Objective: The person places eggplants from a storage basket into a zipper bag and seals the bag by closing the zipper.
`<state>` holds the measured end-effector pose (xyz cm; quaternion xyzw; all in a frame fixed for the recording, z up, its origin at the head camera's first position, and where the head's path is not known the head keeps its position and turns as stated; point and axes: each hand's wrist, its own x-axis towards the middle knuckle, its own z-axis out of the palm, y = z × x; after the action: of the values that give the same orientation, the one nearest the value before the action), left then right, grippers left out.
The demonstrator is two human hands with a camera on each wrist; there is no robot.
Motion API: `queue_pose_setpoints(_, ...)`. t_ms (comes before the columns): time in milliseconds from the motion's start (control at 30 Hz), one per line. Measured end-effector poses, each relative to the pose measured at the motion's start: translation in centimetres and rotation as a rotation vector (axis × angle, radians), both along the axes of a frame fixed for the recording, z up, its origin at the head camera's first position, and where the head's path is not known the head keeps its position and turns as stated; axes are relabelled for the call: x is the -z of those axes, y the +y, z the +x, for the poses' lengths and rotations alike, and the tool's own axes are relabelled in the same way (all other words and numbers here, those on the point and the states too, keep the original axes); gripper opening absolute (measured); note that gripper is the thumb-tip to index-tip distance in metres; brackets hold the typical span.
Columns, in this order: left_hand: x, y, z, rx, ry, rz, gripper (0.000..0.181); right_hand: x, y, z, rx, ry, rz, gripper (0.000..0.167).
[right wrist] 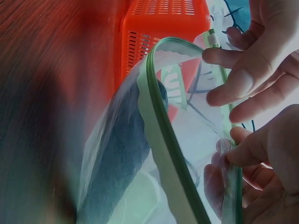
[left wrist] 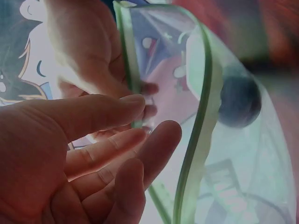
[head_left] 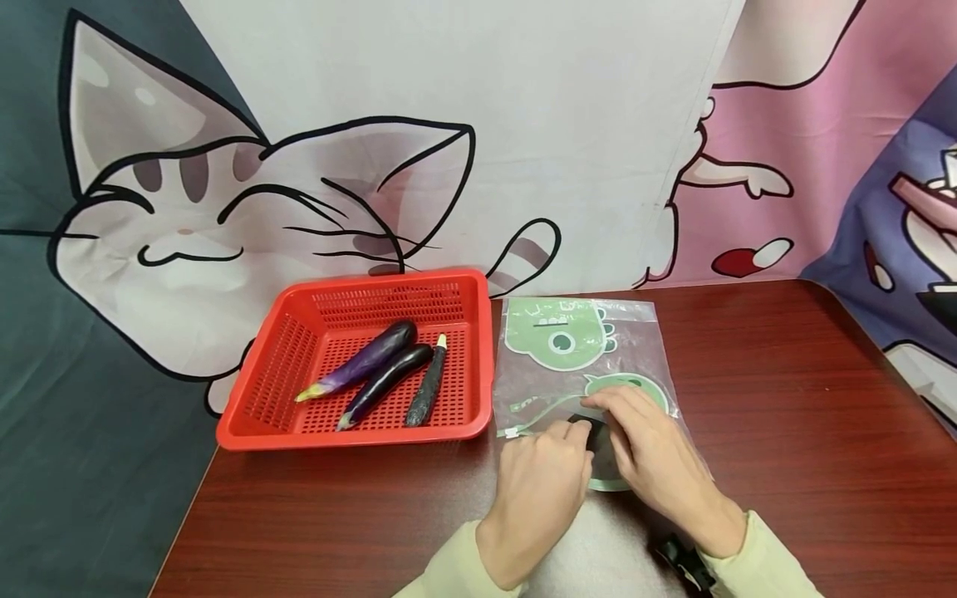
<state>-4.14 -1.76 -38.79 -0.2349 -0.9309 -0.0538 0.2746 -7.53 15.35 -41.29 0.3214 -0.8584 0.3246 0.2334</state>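
A clear zip bag [head_left: 631, 320] with green prints lies on the table, its green-edged mouth parted. Inside it is a long dark vegetable [right wrist: 119, 154], whose rounded dark end [left wrist: 240, 102] shows in the left wrist view. My right hand [head_left: 661, 457] pinches one edge of the mouth; through the plastic some of its fingertips show in the right wrist view. My left hand [head_left: 538, 494] is at the same edge, fingers loosely bent, with a gap between thumb and fingertips in the left wrist view.
Left of the bag stands a red basket [head_left: 257, 365] holding two purple eggplants [head_left: 366, 361] and a dark, rough, slim vegetable [head_left: 428, 390]. Behind the brown table [head_left: 807, 399] hangs a cartoon-printed cloth [head_left: 583, 124]. A black device [head_left: 684, 565] is at my right wrist.
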Motion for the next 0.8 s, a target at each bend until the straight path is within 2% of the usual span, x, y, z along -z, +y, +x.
queue_pose_setpoints(333,-1.2,-1.0,-0.2,-0.007,-0.069,0.108,0.024,0.0,0.0,-0.1,0.005,-0.01,0.017,0.037)
queue_pose_setpoints(567,-2.4,-2.4,-0.5,-0.004,-0.157,0.213,0.024,0.1,-0.1,0.0,0.003,-0.018,0.006,0.036)
queue_pose_setpoints(800,-3.6,-4.5,-1.2,-0.038,-0.143,0.299,0.025,0.1,-0.1,0.0,-0.002,-0.009,0.014,0.036)
